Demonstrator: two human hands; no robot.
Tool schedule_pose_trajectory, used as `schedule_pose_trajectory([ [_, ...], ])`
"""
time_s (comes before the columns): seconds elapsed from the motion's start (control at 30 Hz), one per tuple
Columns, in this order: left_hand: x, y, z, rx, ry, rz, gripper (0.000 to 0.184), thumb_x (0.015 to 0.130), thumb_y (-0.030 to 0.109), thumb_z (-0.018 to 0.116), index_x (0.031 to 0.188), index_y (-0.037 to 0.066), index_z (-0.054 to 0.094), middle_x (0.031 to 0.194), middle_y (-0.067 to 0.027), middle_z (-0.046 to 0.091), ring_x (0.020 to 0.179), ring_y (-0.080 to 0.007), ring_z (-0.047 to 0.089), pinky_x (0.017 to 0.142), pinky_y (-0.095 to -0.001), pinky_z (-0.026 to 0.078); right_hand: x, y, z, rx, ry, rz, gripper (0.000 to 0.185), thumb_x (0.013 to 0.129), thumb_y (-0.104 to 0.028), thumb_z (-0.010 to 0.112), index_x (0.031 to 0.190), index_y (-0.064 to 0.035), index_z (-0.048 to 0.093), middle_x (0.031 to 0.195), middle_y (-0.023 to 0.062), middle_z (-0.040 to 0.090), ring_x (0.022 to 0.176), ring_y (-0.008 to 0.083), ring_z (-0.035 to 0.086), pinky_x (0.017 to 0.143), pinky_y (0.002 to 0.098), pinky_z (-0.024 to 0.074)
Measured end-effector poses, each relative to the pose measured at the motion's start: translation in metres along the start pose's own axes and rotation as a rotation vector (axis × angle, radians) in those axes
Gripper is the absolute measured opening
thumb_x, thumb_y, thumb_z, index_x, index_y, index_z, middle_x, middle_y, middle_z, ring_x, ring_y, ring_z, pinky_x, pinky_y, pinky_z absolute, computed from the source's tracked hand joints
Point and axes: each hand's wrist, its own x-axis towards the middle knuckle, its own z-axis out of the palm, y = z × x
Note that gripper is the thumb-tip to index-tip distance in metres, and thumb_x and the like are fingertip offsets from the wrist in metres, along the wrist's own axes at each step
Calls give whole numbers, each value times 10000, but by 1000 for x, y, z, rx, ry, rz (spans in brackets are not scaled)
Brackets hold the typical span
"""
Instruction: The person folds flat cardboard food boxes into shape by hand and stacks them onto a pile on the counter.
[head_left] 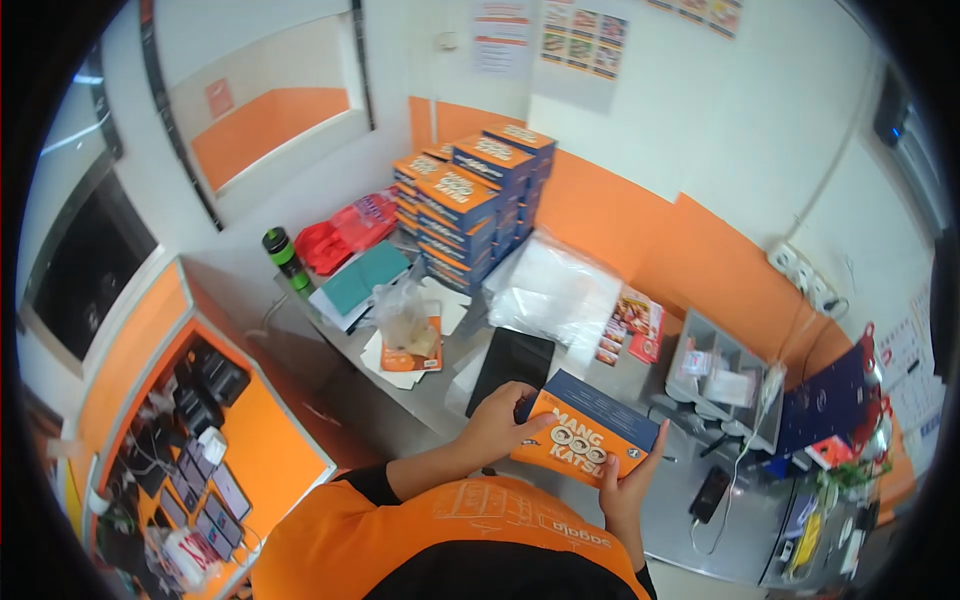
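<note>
An orange and dark blue box (585, 440) with white lettering is held between both hands, close to the body and above the metal table's front edge. My left hand (508, 418) grips its left end, thumb on the orange face. Around the right end is my right hand (628, 485), with fingers on the side and the orange face. Just behind the box, a black flat item (512, 365) lies on the table. Tall stacks of similar boxes (460, 205) stand against the back wall.
Clear plastic bags (555, 295) lie behind the black item. A grey tray (735, 375) and a phone (710, 495) are at right. A plastic bag (403, 320), teal folder (367, 278) and bottle (284, 255) are at left. Several phones (220, 525) rest on a lower-left shelf.
</note>
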Motion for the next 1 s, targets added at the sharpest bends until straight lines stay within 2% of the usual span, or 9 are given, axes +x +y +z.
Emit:
schedule_pose_trajectory([
  [0.17, -5, -17, -33, 41, 65, -58, 550, 879, 459, 752, 1119, -23, 642, 1029, -185, 639, 905, -318, 646, 794, -392, 520, 1, 14, 38, 88, -75, 57, 858, 899, -99, 610, 1590, 28, 118, 1539, 256, 304, 1366, 329, 396, 1159, 426, 297],
  [0.37, -11, -62, -60, 43, 169, 51, 569, 910, 452, 711, 1227, -13, 631, 1108, -181, 655, 977, -298, 649, 858, -386, 517, 12, -36, 91, 64, -67, -132, 774, 998, -254, 570, 1601, -30, 138, 1436, 220, 452, 1170, 261, 568, 1002, 384, 464],
  [0.43, -14, -63, -76, 67, 141, -6, 572, 919, 453, 695, 1263, 3, 614, 1140, -186, 657, 1017, -316, 652, 877, -400, 513, 6, -31, 108, 233, -67, -62, 746, 1017, -356, 559, 1580, -12, 210, 1501, 216, 409, 1266, 306, 529, 1046, 405, 439],
  [0.53, -25, -69, -92, -63, 132, -81, 568, 949, 436, 654, 1336, 29, 565, 1229, -191, 645, 1083, -326, 651, 902, -399, 514, -3, -31, 115, 79, -172, 91, 796, 977, -327, 660, 1553, 29, 240, 1491, 296, 405, 1320, 400, 459, 1119, 468, 352],
  [0.57, -26, -67, -98, -128, 126, -99, 567, 962, 427, 637, 1363, 37, 545, 1265, -193, 639, 1107, -327, 650, 910, -394, 515, 1, -44, 117, 125, -259, 74, 928, 971, -378, 658, 1583, 25, 89, 1530, 325, 316, 1353, 411, 415, 1129, 465, 343],
  [0.67, -32, -60, -119, -39, 23, -194, 521, 1022, 340, 548, 1452, 61, 459, 1368, -216, 592, 1305, -340, 553, 1008, -410, 476, 1, -30, 137, 192, -282, 31, 913, 977, -372, 651, 1588, 11, 90, 1520, 310, 336, 1342, 395, 422, 1120, 463, 350],
  [0.77, -27, -105, -100, 106, 147, -6, 536, 1063, 270, 451, 1554, 101, 319, 1489, -225, 484, 1461, -360, 370, 1129, -436, 377, -2, -31, 150, 229, -265, 53, 914, 980, -363, 651, 1596, -3, 79, 1515, 305, 344, 1328, 386, 431, 1110, 453, 358],
  [0.87, -33, -97, -111, 127, 98, -44, 585, 1081, 252, 382, 1608, 120, 167, 1635, -232, 229, 1529, -405, 182, 1217, -452, 238, 0, -33, 157, 262, -276, 89, 891, 996, -409, 617, 1596, -4, 98, 1520, 309, 337, 1333, 383, 429, 1111, 455, 362],
  [1.0, -37, -105, -126, -147, 58, 104, 678, 1083, 371, 386, 1632, 148, 57, 1629, -205, 263, 1515, -360, 249, 1190, -407, 280, 5, 3, 166, 31, -285, 147, 858, 1018, -515, 539, 1596, -19, 143, 1547, 261, 344, 1340, 383, 435, 1112, 465, 377],
])
